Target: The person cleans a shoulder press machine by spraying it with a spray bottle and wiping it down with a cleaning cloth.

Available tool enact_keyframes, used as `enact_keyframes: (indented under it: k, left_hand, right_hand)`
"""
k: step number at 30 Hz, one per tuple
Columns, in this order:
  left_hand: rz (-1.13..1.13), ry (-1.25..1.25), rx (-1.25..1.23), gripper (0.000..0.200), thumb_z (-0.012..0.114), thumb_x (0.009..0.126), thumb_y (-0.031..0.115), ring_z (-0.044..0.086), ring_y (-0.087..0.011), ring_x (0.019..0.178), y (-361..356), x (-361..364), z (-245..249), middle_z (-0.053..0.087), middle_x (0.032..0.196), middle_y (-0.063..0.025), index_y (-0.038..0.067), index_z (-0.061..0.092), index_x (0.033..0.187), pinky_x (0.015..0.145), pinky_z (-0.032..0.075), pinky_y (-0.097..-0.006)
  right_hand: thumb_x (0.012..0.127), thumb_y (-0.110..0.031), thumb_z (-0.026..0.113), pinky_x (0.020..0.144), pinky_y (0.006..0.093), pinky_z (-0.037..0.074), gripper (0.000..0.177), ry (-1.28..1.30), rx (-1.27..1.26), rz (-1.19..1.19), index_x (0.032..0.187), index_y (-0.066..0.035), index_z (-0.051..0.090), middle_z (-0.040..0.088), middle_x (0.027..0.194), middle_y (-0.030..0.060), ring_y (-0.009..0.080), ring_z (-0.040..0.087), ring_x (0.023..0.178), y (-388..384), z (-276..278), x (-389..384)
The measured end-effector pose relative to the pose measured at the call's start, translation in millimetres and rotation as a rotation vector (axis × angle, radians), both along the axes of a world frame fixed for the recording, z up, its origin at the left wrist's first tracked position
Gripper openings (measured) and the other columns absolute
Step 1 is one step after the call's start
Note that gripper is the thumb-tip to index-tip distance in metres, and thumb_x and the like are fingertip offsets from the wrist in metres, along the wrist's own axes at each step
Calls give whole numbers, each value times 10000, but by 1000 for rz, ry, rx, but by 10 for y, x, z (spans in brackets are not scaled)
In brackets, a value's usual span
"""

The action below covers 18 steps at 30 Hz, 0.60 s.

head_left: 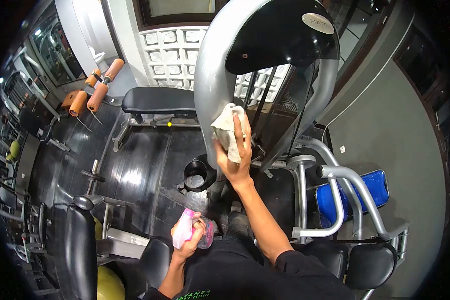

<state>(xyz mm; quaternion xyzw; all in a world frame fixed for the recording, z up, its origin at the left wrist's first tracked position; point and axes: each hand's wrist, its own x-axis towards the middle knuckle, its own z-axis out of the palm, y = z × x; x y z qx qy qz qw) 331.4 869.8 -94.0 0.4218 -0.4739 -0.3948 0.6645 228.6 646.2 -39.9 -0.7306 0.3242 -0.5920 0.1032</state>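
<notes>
My right hand (pixel 235 157) presses a pale cloth (pixel 227 131) against the silver upright (pixel 211 75) of a gym machine, fingers spread over the folds. Low in front of my body, my left hand (pixel 191 239) is wrapped round a spray bottle (pixel 206 239) with a pink and white spray head (pixel 185 227). The clear bottle body is partly covered by my fingers. Above the cloth, the machine's black cover (pixel 280 40) carries an oval badge. A black cup holder (pixel 197 175) sits beside the upright, below my right hand.
A black padded bench (pixel 159 101) stands beyond the upright, with orange foam rollers (pixel 97 97) to its left. At right are curved silver bars (pixel 345 172) and a blue pad (pixel 375 190). Black seat pads (pixel 370 267) flank me, and a yellow-green ball (pixel 110 284) lies lower left.
</notes>
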Motion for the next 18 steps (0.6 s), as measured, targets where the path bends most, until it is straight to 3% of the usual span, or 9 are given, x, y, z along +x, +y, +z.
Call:
enact_keyframes:
  k: [2, 5, 7, 9, 12, 15, 16, 17, 18]
  left_hand:
    - [-18, -61, 23, 376, 563, 911, 51, 552, -180, 698, 10, -5, 13, 506, 687, -35, -7, 461, 1268, 772, 469, -372]
    - [43, 71, 15, 344, 611, 858, 3, 575, -169, 673, -13, -37, 27, 580, 692, -48, -59, 535, 1188, 692, 486, -334]
    - [62, 85, 4, 339, 608, 856, -5, 576, -164, 674, -23, -32, 3, 577, 687, -46, -64, 535, 1182, 691, 486, -333]
    - [63, 66, 13, 339, 609, 854, -6, 576, -161, 675, -34, -18, 17, 575, 685, -46, -66, 535, 1179, 693, 487, -334]
    - [66, 49, 16, 338, 609, 853, -7, 576, -157, 676, -55, 8, 21, 574, 683, -47, -68, 536, 1178, 699, 488, -333]
    - [71, 66, 24, 337, 606, 854, -11, 577, -157, 673, -48, 19, 7, 575, 682, -48, -65, 538, 1180, 701, 489, -329]
    - [74, 70, 25, 335, 602, 854, -14, 578, -157, 670, -58, 27, 9, 575, 681, -47, -62, 540, 1180, 701, 489, -328]
    - [71, 69, 25, 335, 602, 854, -14, 578, -157, 670, -72, 36, 11, 575, 681, -47, -62, 540, 1180, 701, 489, -328]
    - [54, 22, 22, 344, 585, 885, 34, 557, -161, 666, -80, 46, 12, 526, 673, -34, -45, 506, 1211, 716, 480, -346]
  right_hand:
    - [766, 83, 630, 962, 446, 470, 636, 119, -196, -134, 1363, -32, 442, 463, 1329, 302, 466, 515, 1176, -91, -298, -24]
    - [809, 21, 627, 987, 447, 448, 556, 59, -209, -40, 1340, -56, 482, 426, 1364, 321, 477, 487, 1212, 100, -703, -124]
    - [835, 11, 603, 1009, 426, 427, 530, 49, -31, 0, 1345, -61, 480, 428, 1377, 302, 447, 471, 1245, 250, -1275, -232]
    - [816, 50, 579, 997, 379, 440, 527, -114, 364, -36, 1322, -88, 526, 439, 1396, 245, 374, 502, 1237, 524, -1700, -248]
    - [820, 92, 525, 999, 343, 427, 534, -253, 506, -34, 1343, -3, 475, 479, 1371, 219, 317, 522, 1226, 691, -1951, -327]
    - [791, 17, 648, 987, 401, 451, 534, -98, 184, -4, 1308, -71, 547, 485, 1351, 245, 401, 508, 1226, 678, -1411, -339]
    - [757, -72, 714, 964, 444, 476, 524, 23, 21, -16, 1265, -121, 596, 525, 1298, 252, 416, 525, 1204, 577, -1346, -298]
    - [728, -51, 704, 913, 451, 510, 486, 128, -139, 110, 1202, -71, 595, 580, 1196, 268, 402, 609, 1081, 509, -937, -242]
    - [729, -115, 707, 914, 430, 517, 451, 230, -188, 194, 1173, -109, 630, 606, 1164, 245, 381, 623, 1061, 452, -674, -123]
